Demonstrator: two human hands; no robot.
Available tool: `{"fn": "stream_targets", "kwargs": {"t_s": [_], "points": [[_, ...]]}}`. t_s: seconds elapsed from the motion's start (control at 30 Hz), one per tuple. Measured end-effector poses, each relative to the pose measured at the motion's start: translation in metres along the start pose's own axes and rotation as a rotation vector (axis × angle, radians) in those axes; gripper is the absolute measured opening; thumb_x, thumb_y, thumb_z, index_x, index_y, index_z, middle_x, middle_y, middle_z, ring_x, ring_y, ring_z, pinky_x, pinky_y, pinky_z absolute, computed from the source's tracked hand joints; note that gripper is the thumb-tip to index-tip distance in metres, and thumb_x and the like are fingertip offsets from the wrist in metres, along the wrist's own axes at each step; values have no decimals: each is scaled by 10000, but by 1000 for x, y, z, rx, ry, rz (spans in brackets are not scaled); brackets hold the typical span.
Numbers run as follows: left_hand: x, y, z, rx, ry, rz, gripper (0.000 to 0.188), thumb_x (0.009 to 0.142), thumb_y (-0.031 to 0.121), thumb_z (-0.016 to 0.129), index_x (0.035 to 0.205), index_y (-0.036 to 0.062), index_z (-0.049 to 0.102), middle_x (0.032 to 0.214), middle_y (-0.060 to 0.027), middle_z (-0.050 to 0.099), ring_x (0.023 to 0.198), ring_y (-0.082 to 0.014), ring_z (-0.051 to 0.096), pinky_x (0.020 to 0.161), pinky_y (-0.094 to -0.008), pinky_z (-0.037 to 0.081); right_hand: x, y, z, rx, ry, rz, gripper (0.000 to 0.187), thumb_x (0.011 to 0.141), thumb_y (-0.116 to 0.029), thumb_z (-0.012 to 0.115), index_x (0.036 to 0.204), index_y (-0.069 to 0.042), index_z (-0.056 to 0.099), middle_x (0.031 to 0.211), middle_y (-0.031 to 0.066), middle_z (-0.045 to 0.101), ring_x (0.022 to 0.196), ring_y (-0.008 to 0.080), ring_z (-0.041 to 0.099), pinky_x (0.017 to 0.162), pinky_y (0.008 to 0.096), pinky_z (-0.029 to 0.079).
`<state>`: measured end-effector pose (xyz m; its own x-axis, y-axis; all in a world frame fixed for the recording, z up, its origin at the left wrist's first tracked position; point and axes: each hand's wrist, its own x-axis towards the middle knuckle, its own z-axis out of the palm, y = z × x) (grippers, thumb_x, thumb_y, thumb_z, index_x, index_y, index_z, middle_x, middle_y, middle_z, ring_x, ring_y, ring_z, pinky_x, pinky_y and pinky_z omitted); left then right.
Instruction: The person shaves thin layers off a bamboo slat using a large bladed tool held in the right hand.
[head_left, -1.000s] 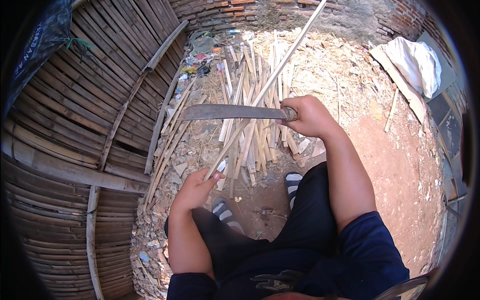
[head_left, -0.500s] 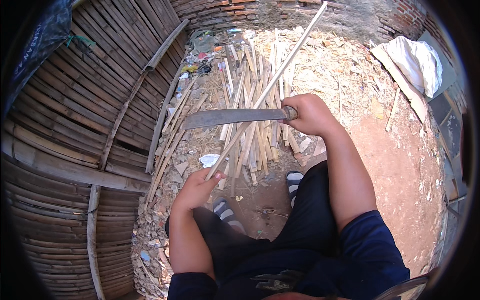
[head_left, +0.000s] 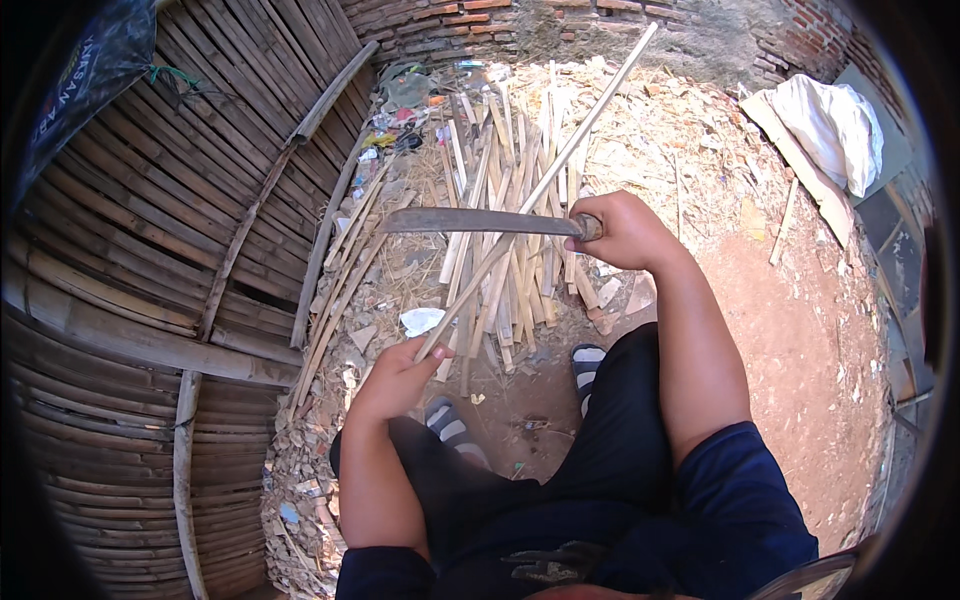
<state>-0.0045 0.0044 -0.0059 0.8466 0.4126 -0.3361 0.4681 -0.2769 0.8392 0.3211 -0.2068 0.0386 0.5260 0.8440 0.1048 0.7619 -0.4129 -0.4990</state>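
My left hand (head_left: 396,380) is closed round the near end of a long, thin wooden strip (head_left: 590,112), which slants up and away to the right. My right hand (head_left: 622,230) grips the handle of a machete (head_left: 470,220), its broad dark blade pointing left. The blade lies across the strip near its middle; whether the two touch I cannot tell. Below them on the ground is a loose pile of pale wooden strips (head_left: 495,290), spread toward the far wall.
A bamboo-slat wall (head_left: 120,240) stands close on the left, with a brick wall (head_left: 570,25) at the back. Rubble and litter surround the pile. To the far right, a white sack (head_left: 828,130) rests by a board. My sandalled feet (head_left: 455,430) are just before the pile.
The machete blade has shifted slightly to the right and up along the strip, and its tip has risen. The strip's far end has dipped a little; both grips are unchanged.
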Motion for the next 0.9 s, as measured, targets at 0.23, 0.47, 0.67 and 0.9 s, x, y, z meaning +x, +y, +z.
{"fn": "stream_targets", "kwargs": {"t_s": [0.23,0.47,0.67,0.9], "points": [[3,6,-2,50,7,-32,294,1064,260,646,1179,16,763,1038,-81,724,1011,-170,641,957,-349,491,9,47,-5,350,245,252,346,895,-320,836,1078,-39,747,906,160,748,855,252,711,799,395,547],[2,-6,-2,-23,-13,-5,288,1069,243,636,1190,11,756,1053,-84,732,1039,-172,642,985,-349,483,-3,5,-11,104,-82,15,333,864,-303,852,1078,-64,764,968,163,758,930,353,725,851,437,546],[5,-7,-3,48,10,51,315,1080,307,631,1209,51,760,980,-72,727,939,-146,623,884,-336,508,10,47,-4,349,279,268,301,897,-289,830,1064,-55,742,889,114,724,842,221,671,818,383,539],[1,-8,-3,-25,23,27,298,1079,293,630,1160,42,770,848,20,563,814,-103,503,769,-299,431,0,12,-3,112,-59,-22,317,893,-316,832,1026,-45,736,867,134,723,846,255,688,824,415,534]]}}
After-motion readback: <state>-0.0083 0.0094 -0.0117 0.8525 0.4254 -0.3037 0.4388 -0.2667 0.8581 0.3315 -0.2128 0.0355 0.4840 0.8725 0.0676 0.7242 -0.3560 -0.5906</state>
